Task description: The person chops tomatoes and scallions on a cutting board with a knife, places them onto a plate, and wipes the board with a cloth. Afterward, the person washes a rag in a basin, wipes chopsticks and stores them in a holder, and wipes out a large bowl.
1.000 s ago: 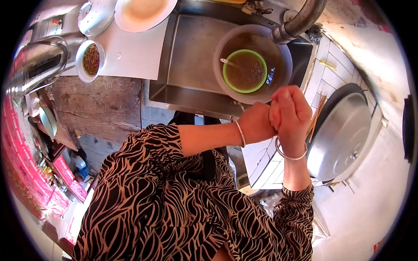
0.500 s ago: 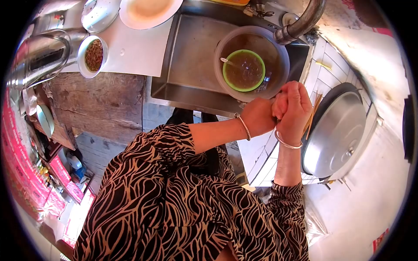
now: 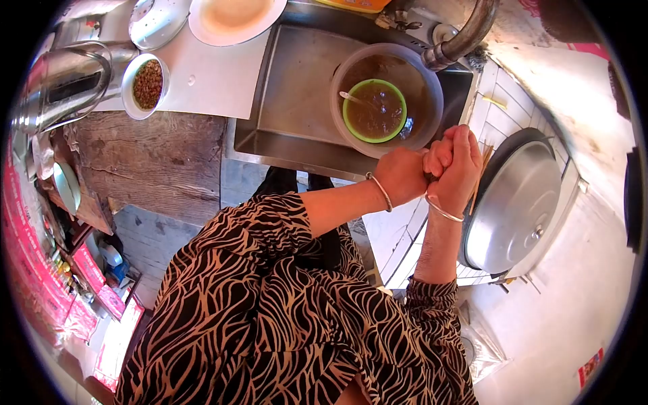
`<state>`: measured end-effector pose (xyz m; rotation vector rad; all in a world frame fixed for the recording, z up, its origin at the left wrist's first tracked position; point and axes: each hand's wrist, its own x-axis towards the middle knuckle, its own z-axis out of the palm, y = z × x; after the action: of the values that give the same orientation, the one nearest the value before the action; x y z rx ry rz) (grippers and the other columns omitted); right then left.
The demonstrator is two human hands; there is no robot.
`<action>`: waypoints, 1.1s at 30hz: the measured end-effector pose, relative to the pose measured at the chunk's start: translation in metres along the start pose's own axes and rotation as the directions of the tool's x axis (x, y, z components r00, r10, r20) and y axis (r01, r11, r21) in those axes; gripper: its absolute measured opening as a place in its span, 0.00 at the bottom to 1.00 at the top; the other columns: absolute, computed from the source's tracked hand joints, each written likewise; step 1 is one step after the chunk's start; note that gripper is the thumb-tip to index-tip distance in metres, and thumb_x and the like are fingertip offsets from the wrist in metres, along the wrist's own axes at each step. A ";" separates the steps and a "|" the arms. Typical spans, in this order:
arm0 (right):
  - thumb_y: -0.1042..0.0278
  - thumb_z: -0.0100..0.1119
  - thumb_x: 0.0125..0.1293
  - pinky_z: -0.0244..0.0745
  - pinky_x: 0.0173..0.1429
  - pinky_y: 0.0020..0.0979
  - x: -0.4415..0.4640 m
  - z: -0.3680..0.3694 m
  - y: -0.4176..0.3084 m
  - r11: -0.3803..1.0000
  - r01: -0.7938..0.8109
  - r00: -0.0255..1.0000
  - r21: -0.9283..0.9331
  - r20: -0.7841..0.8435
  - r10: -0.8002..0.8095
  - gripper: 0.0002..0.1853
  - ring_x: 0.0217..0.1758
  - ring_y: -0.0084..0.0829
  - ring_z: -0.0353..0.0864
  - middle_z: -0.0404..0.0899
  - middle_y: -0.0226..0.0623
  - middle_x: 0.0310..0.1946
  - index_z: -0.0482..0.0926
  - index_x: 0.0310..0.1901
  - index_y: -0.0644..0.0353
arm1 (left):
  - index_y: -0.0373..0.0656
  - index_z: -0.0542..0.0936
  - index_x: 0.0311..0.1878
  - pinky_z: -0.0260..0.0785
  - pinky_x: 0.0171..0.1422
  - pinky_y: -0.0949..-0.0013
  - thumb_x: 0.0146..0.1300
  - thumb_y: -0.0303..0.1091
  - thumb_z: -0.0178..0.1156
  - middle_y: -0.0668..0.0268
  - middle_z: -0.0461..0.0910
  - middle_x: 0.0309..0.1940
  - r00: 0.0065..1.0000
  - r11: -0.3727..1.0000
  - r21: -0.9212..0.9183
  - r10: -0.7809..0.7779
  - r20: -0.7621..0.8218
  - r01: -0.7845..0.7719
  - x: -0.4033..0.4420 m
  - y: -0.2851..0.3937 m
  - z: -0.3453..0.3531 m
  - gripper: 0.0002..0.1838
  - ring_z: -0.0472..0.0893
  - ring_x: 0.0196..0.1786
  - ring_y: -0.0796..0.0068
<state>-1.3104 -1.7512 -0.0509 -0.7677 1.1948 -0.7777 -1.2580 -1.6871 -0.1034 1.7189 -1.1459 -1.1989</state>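
Both hands are pressed together over the sink's front right corner. My left hand (image 3: 403, 177), with a bangle at the wrist, is closed in a fist against the other. Fingers of my right hand (image 3: 457, 165) are folded and pressed together; what they hold, if anything, is hidden. Just behind them a translucent basin (image 3: 341, 128) of brownish water stands in the steel sink (image 3: 297, 88). Inside it sits a green-rimmed bowl (image 3: 375, 140) of liquid, with a white spoon handle (image 3: 347, 96) on its left side.
The tap (image 3: 466, 40) arches over the basin's right. A large metal lid (image 3: 516, 209) and chopsticks (image 3: 484, 172) lie at the right. On the left are a white cup of reddish-brown bits (image 3: 147, 86), a plate (image 3: 233, 17), a metal thermos (image 3: 67, 84) and a wooden board (image 3: 155, 158).
The view has shifted slightly. Both hands stay clasped, and the fingers of my right hand have turned and folded a little. The bowl remains in the basin.
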 end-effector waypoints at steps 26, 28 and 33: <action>0.59 0.46 0.68 0.47 0.12 0.27 0.019 -0.009 0.029 0.971 -0.040 0.979 0.234 -0.183 0.085 0.15 0.08 0.21 0.50 0.54 0.26 0.10 0.66 0.26 0.59 | 0.42 0.73 0.35 0.71 0.34 0.53 0.50 0.38 0.59 0.51 0.78 0.23 0.998 0.977 0.210 -0.011 -0.063 0.024 0.005 -0.012 -0.003 0.13 0.78 0.30 0.49; 0.59 0.47 0.68 0.47 0.12 0.26 0.021 -0.007 0.034 0.969 -0.024 0.978 0.247 -0.194 0.073 0.16 0.08 0.21 0.50 0.54 0.26 0.10 0.66 0.25 0.59 | 0.41 0.72 0.35 0.71 0.35 0.53 0.50 0.38 0.60 0.51 0.78 0.24 0.998 0.974 0.222 -0.028 -0.062 0.041 0.006 -0.017 -0.003 0.13 0.78 0.30 0.49; 0.59 0.46 0.68 0.47 0.12 0.25 0.022 -0.006 0.038 0.958 -0.026 0.974 0.287 -0.210 0.089 0.16 0.09 0.20 0.52 0.54 0.26 0.10 0.66 0.25 0.59 | 0.41 0.71 0.34 0.71 0.35 0.52 0.50 0.38 0.59 0.50 0.78 0.24 0.997 0.969 0.245 -0.021 -0.080 0.040 0.005 -0.021 -0.003 0.13 0.78 0.31 0.48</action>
<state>-1.3077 -1.7508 -0.0954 -0.4158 1.2632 -0.9793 -1.2487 -1.6844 -0.1233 1.9569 -1.2689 -1.0320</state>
